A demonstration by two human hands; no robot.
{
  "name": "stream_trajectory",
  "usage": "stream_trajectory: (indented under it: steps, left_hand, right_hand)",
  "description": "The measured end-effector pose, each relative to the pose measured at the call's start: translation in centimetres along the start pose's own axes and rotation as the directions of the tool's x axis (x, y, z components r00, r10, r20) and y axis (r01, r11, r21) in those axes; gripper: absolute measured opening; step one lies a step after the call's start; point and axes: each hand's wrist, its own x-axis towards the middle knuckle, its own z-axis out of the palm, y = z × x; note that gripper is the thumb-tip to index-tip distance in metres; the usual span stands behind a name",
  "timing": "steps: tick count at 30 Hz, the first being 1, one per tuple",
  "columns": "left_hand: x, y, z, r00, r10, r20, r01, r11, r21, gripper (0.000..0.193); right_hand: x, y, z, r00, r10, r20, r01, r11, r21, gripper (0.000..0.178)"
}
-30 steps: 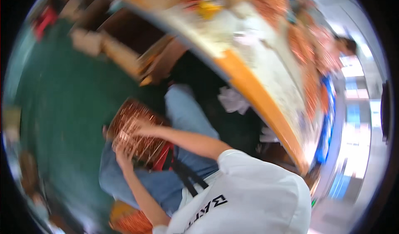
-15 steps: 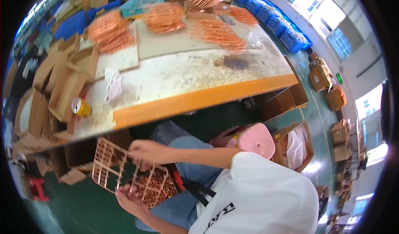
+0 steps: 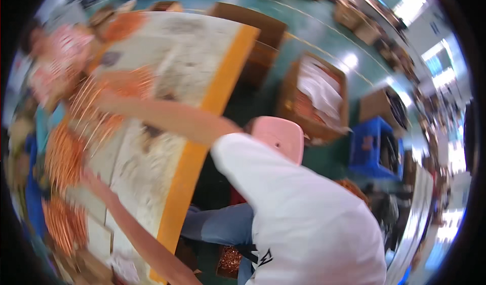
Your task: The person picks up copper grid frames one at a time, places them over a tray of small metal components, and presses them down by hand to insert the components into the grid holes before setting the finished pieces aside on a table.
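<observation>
Both my arms stretch across the white table toward piles of copper-coloured moulded grid frames. My right hand, smeared by motion, is over a pile of these frames. Slanted thin bars of a frame show just below that hand; whether it grips them I cannot tell. My left hand is blurred too, beside another pile of frames on the far side of the table. Down by my legs, a box of small loose copper-coloured pieces partly shows.
A person in a red-and-white patterned top is across the table. Beside me stands a pink stool. Behind it are a carton with white sheeting and a blue crate. Another frame pile lies at lower left.
My hands have left the box by my legs, where they held a grid frame, and now reach over the table. That frame is no longer seen there. My view has swung right.
</observation>
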Motion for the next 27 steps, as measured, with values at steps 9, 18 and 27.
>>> stream_trajectory:
  steps: [9,18,27]
  left_hand:
    - [-19.8,-1.7,14.7,0.724,0.190,0.663,-0.673,0.403,0.620,0.050]
    - [-20.8,-3.2,19.3,0.694,0.278,0.664,-0.673,-0.076,0.736,0.054]
    - [-20.9,-3.3,19.7,0.745,0.203,0.635,-0.659,0.080,0.748,0.060]
  right_hand:
    - [-21.3,3.1,-32.7,0.940,0.100,-0.328,-0.333,0.488,-0.807,0.024]
    - [-54.5,20.2,-59.1,0.487,0.871,0.064,-0.180,0.172,-0.969,0.038]
    - [-59.9,21.6,-61.8,0.390,0.832,0.394,0.511,0.161,-0.844,0.030]
